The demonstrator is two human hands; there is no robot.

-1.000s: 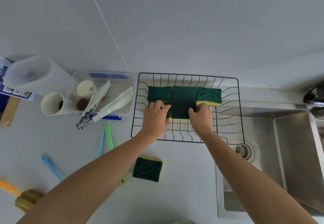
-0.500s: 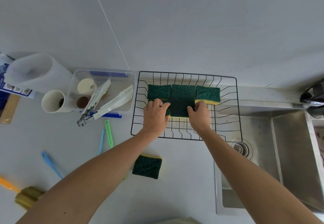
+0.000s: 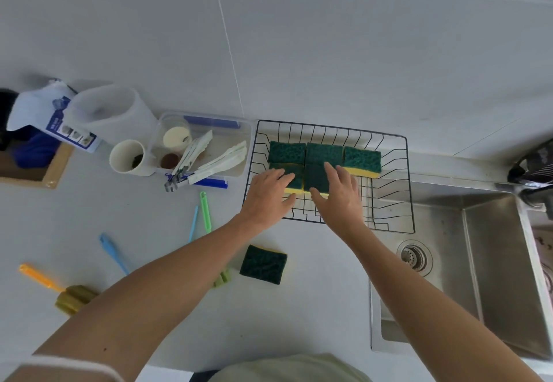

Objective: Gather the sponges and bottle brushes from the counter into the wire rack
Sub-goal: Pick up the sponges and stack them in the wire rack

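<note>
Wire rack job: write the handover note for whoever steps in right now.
Left hand and right hand: open, fingers resting on the two front sponges.
Done: five sponges lie in the wire rack, three behind, two in front.
Left: one sponge on the counter, plus bottle brushes: orange-handled, blue, green, and a thin blue handle.

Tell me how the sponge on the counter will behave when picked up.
The sponge looks like foam under a green scrub pad, so probably light and squashy. It lies flat, so it should not roll. The rough top likely gives fingers good hold.
</note>
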